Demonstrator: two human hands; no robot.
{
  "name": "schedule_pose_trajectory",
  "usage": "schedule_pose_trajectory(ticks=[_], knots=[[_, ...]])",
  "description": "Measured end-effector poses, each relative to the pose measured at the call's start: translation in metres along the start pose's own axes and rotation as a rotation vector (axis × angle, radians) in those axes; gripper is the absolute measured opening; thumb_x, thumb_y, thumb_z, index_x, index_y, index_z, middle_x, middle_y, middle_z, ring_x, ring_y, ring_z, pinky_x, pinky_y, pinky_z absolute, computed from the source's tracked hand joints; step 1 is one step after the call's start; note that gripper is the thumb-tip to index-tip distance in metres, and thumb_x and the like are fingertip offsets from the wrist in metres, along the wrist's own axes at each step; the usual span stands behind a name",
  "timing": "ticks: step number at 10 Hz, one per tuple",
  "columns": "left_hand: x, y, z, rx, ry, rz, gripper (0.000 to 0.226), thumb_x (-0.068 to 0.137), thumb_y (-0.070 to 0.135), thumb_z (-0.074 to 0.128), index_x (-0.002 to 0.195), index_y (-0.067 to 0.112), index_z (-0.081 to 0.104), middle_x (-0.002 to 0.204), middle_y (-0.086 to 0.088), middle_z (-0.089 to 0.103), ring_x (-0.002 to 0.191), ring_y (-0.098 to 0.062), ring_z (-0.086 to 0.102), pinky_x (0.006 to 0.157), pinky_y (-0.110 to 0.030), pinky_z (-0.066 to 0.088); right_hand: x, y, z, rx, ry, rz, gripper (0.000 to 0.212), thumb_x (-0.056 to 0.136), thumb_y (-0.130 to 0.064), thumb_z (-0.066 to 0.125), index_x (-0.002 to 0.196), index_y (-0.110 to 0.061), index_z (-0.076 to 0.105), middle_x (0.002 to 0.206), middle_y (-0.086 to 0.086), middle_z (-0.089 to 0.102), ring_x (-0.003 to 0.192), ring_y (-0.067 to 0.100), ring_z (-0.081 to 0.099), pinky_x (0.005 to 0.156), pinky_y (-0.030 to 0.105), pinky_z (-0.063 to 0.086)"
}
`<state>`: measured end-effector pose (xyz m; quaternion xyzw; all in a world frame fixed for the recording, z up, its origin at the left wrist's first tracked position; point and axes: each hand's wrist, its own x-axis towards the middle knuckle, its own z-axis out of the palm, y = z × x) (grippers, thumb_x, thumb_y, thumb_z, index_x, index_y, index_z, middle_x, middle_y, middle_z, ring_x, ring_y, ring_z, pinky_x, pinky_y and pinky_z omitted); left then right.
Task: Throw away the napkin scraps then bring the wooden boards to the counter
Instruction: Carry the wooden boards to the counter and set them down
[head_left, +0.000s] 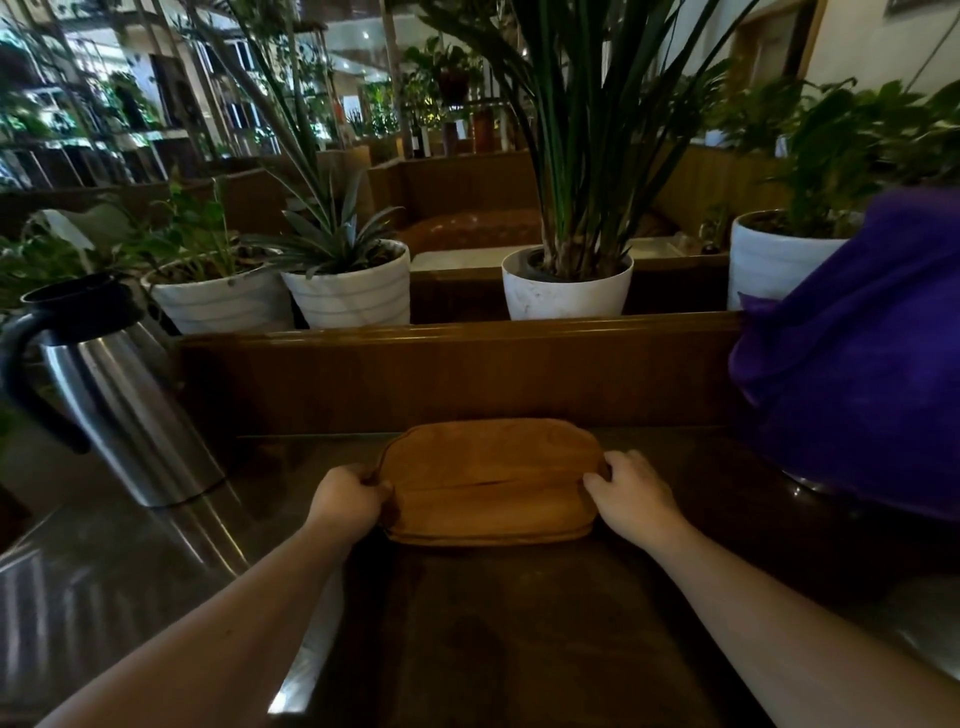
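Note:
Oval wooden boards (488, 480) lie stacked flat on a dark counter (493, 639), close to its raised wooden back wall. My left hand (349, 496) grips the stack's left end, fingers curled over the rim. My right hand (631, 493) holds the right end, thumb on top. Both forearms reach in from the bottom of the view. No napkin scraps are in sight.
A steel thermos jug (119, 400) with a black handle stands at the left. A purple cloth (857, 364) covers something at the right. Behind the wooden wall (457, 374) stand several white plant pots (566, 291). Booth seats fill the background.

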<state>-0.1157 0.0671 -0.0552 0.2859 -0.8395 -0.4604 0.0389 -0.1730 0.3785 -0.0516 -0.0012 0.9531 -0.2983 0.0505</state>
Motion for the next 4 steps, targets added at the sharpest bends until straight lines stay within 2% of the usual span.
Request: schedule_pose_trajectory(ticks=[1,2,3,4], knots=[[-0.002,0.001,-0.001,0.049,-0.008,0.024,0.026,0.089,0.023,0.06,0.114,0.017,0.058,0.087,0.002,0.064,0.073,-0.011,0.065,0.051,-0.021,0.046,0.001,0.001,0.0,-0.007,0.003,-0.03,0.042,0.093,-0.043,0.046,0.126,-0.017,0.052,0.128,0.007,0.047,0.104,0.021,0.05,0.095,0.043,0.044],[-0.01,0.009,-0.004,0.111,-0.017,0.08,0.021,0.088,0.026,0.059,0.108,0.018,0.06,0.083,0.002,0.068,0.066,-0.008,0.067,0.049,-0.019,0.048,-0.001,0.0,-0.008,0.002,-0.048,-0.078,0.046,0.093,-0.044,0.049,0.13,-0.016,0.049,0.135,0.01,0.043,0.101,0.019,0.05,0.09,0.038,0.045],[-0.023,0.019,-0.011,0.277,0.007,0.215,0.035,0.086,0.036,0.058,0.119,0.023,0.054,0.109,-0.002,0.062,0.09,-0.014,0.065,0.074,-0.034,0.058,-0.006,-0.006,-0.021,-0.133,-0.081,-0.169,0.073,0.089,-0.053,0.051,0.148,-0.021,0.022,0.15,0.009,0.029,0.131,0.03,0.039,0.103,0.045,0.041],[-0.043,0.033,-0.022,0.573,0.139,0.498,0.062,0.086,0.049,0.053,0.14,0.024,0.033,0.145,-0.004,0.039,0.13,-0.025,0.039,0.103,-0.044,0.039,-0.021,-0.023,-0.042,-0.348,0.052,-0.41,0.08,0.085,-0.06,0.05,0.149,-0.026,0.015,0.153,0.005,0.027,0.136,0.027,0.032,0.104,0.046,0.039]])
